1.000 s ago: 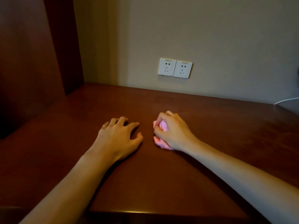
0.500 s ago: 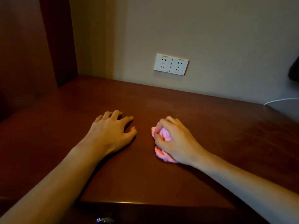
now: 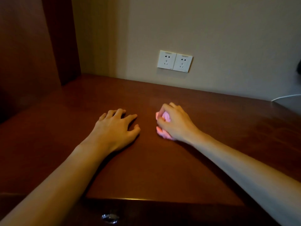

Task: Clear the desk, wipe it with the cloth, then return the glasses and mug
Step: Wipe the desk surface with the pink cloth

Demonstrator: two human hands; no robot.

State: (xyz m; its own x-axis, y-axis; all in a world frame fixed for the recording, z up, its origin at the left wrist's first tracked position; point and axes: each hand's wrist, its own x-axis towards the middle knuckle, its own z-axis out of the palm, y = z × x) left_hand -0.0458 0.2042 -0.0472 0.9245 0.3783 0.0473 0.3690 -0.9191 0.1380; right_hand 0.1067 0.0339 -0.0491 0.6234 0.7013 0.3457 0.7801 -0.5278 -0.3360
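The right hand [image 3: 176, 123] grips a crumpled pink cloth [image 3: 162, 126] with its fingers and thumb curled round it, pressing it onto the dark reddish-brown wooden desk [image 3: 162, 168] near the desk's middle. The left hand [image 3: 116, 129] rests palm down on the desk just left of the cloth, apart from it, fingers spread and lightly bent, holding nothing. On the beige wall behind, a white double power socket [image 3: 174, 61] sits above the desk's rear edge; a metal drawer handle [image 3: 110, 218] shows below the front edge.
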